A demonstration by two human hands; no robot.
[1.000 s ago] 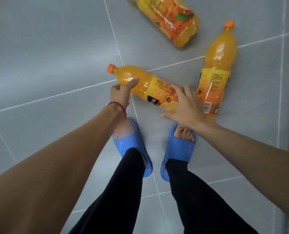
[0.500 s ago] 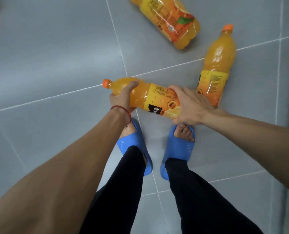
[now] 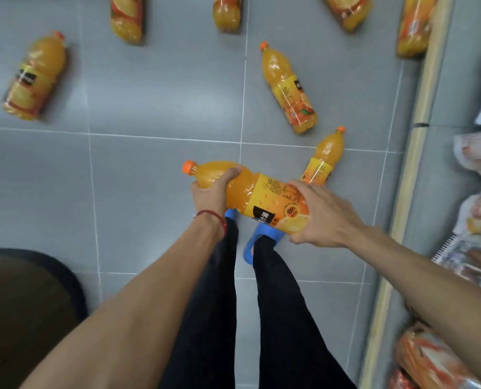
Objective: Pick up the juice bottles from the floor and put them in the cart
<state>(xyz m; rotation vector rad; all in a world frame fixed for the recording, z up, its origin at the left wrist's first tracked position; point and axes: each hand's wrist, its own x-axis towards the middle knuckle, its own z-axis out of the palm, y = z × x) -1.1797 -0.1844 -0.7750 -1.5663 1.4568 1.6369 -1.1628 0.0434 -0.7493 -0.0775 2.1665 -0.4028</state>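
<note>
Both hands clamped on one juice bottle (image 3: 250, 196), left hand (image 3: 210, 193) at its neck, right hand (image 3: 322, 217) at its base, I keep it level for the cart.

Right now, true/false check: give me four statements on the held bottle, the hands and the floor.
1. Both hands hold one juice bottle: the left hand near its neck, the right hand on its labelled end. True.
2. The held bottle's cap points to the person's right. False: the orange cap is at the left end.
3. No bottles lie on the floor. False: several lie on the tiles, including a nearby bottle just beyond the right hand and a farther bottle.
4. The held bottle is roughly horizontal. True.
</note>
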